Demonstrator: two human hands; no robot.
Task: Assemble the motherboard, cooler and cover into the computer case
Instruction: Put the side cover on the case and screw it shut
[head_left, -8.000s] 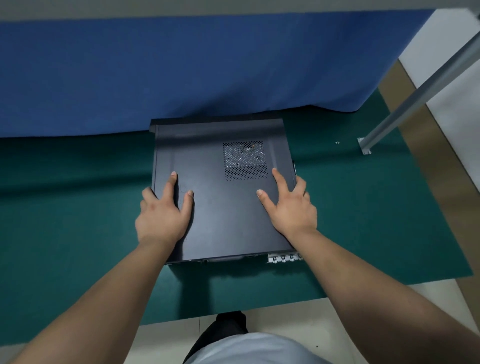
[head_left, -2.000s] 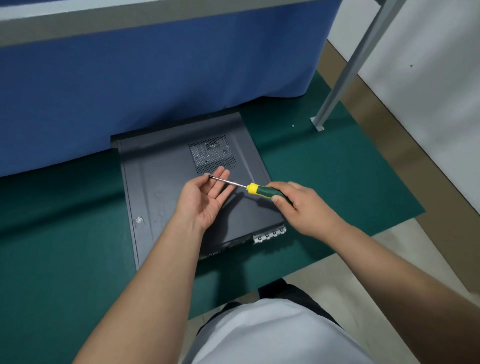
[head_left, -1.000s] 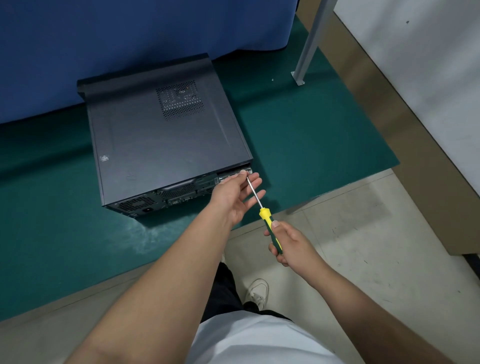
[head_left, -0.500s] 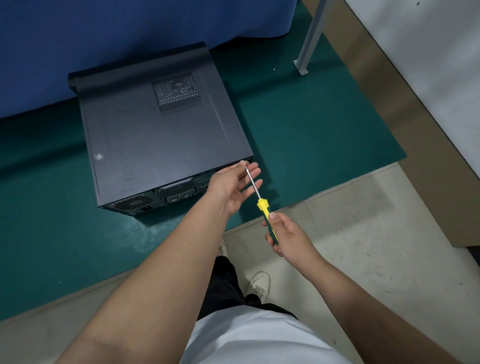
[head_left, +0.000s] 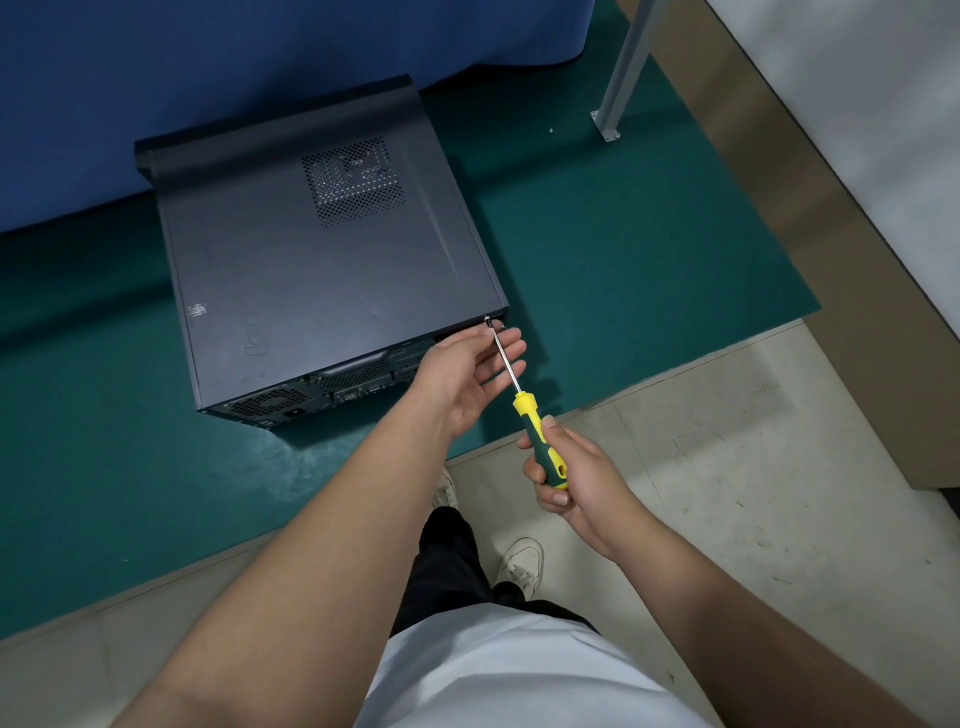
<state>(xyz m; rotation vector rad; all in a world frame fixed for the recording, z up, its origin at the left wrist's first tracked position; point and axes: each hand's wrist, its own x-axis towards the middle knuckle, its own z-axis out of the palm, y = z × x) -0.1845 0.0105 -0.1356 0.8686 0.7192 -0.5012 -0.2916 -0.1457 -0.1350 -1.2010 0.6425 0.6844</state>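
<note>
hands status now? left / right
Left hand: open, fingers steadying the screwdriver shaft at the case corner.
Right hand: gripping the screwdriver handle.

A dark green mat (head_left: 623, 270) covers the floor — its near edge meets pale, scuffed tiles (head_left: 727, 493). A blue cloth (head_left: 234, 62) hangs along the far side. A grey metal post (head_left: 623, 62) stands on the mat, right of it a brown strip (head_left: 810, 218) and a white wall (head_left: 872, 93)
</note>
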